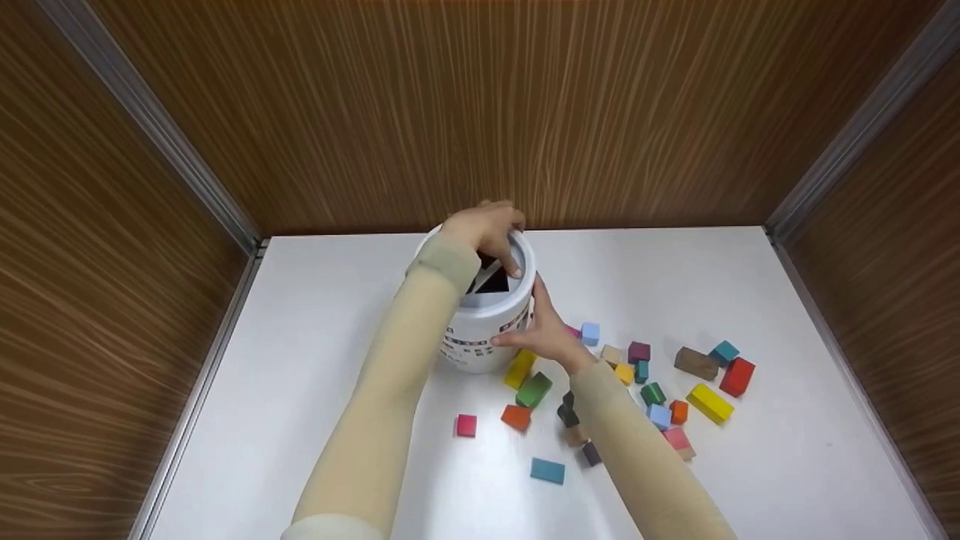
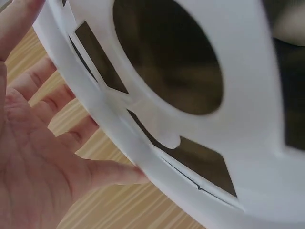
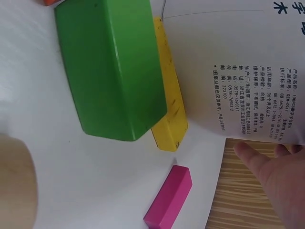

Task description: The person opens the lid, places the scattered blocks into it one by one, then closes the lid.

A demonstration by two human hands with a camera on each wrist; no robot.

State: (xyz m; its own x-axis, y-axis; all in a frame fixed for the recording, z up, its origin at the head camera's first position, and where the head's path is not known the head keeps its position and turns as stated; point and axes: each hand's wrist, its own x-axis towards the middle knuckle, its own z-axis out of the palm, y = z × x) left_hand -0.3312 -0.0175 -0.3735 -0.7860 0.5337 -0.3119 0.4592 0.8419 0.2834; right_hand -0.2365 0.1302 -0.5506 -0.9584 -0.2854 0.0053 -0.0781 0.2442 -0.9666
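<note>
A white bucket (image 1: 476, 352) with printed sides stands upright at the back of the white table. Its white lid (image 2: 248, 86) has cut-out holes, one of them round. My left hand (image 1: 484, 229) reaches over the top and grips the rim, thumb on the lid and fingers past the edge. Lower down, my right hand (image 1: 551, 334) holds the bucket's right side, thumb in front and fingers spread round it. Close by the bucket's base lie a yellow block (image 3: 167, 119) and a green block (image 3: 109, 71). What the bucket contains is hidden.
Many coloured wooden blocks lie scattered on the table right of the bucket, including a red block (image 1: 738, 376) and a brown block (image 1: 696, 364). A teal block (image 1: 547, 471) is nearer the front. Wood-grain panels (image 1: 480, 112) enclose the back and both sides.
</note>
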